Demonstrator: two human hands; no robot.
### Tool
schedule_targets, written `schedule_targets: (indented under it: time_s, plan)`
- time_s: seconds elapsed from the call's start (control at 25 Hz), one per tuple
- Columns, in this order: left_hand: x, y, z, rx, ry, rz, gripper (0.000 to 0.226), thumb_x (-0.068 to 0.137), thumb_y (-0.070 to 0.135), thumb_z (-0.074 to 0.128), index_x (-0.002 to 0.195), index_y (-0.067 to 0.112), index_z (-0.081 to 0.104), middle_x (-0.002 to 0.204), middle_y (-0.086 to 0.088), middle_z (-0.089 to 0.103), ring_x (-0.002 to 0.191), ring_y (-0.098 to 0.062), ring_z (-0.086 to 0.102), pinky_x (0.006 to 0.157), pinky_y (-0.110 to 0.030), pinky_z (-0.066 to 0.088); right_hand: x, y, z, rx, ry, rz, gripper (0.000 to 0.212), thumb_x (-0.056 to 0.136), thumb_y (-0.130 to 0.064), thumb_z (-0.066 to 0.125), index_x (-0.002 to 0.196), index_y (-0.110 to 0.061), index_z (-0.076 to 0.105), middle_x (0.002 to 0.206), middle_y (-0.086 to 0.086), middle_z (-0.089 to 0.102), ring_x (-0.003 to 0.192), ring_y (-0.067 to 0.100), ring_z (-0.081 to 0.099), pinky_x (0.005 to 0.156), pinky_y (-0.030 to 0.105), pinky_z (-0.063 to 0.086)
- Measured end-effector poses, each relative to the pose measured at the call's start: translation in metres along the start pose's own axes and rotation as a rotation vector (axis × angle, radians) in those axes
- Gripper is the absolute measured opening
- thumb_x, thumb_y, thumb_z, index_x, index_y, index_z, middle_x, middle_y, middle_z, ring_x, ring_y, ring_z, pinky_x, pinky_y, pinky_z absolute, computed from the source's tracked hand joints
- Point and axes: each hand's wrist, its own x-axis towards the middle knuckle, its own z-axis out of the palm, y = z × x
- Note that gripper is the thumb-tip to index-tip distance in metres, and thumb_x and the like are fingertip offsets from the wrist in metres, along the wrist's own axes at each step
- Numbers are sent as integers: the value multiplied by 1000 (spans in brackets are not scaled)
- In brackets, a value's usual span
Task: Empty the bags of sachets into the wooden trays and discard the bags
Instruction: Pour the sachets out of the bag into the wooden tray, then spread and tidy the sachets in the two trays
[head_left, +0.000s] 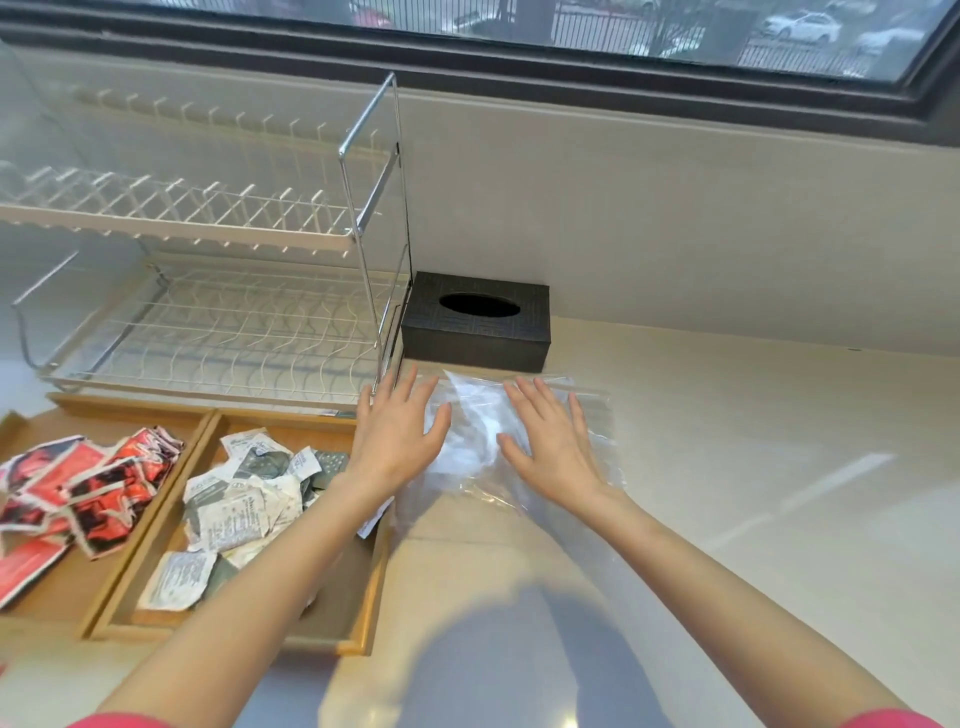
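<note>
Item: clear plastic bag (483, 431), empty so far as can be seen, lying crumpled on the pale tabletop (753, 467) just right of the trays and just in front of a black tissue box (475, 322).

Grip: left hand (397, 436) and right hand (553, 441) both lie flat on the bag, fingers spread and straight, palms down; nothing is pinched or held.

Trays: near wooden tray (358, 618) holds white and grey sachets (244, 499); the wooden tray to its left (78, 402) holds red sachets (88, 488). The left forearm crosses the near tray's right edge.

Step in hand, by judgement: emptying looks done for this bag; it is being flattened ahead of discarding. The next move would call for gathering or folding the slippery film into one hand and carrying it to a bin, none of which is in view.

Surroundings: two-tier wire dish rack (208, 291) behind the trays; window (571, 26) above.
</note>
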Motion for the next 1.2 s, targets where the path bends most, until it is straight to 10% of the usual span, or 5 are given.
schedule_targets:
  time_s: [0.48,0.8,1.2]
  plan:
    - [-142,-95,-59,-3,54,-7,53,90,41,39,139,21,33,149,-7,34,140,-24,25,113,-43,19,-74,-148,29,235,40,-188,57,88,-28,53,140,-19,31,152,0,28,143,15,18,115,32,6]
    - [-241,-181,-57,-98,74,-139,59,77,49,35,119,13,55,118,-10,60,108,-32,56,87,-42,44,-131,-232,108,457,-64,-237,34,85,-14,47,118,-9,56,116,7,61,107,20,56,91,27,43]
    - [-274,-226,-21,50,-222,-62,47,82,39,55,123,19,44,124,-4,46,116,-25,39,97,-32,30,-137,-264,166,90,-230,-88,48,85,-14,48,133,-14,43,138,8,44,128,28,36,101,40,33]
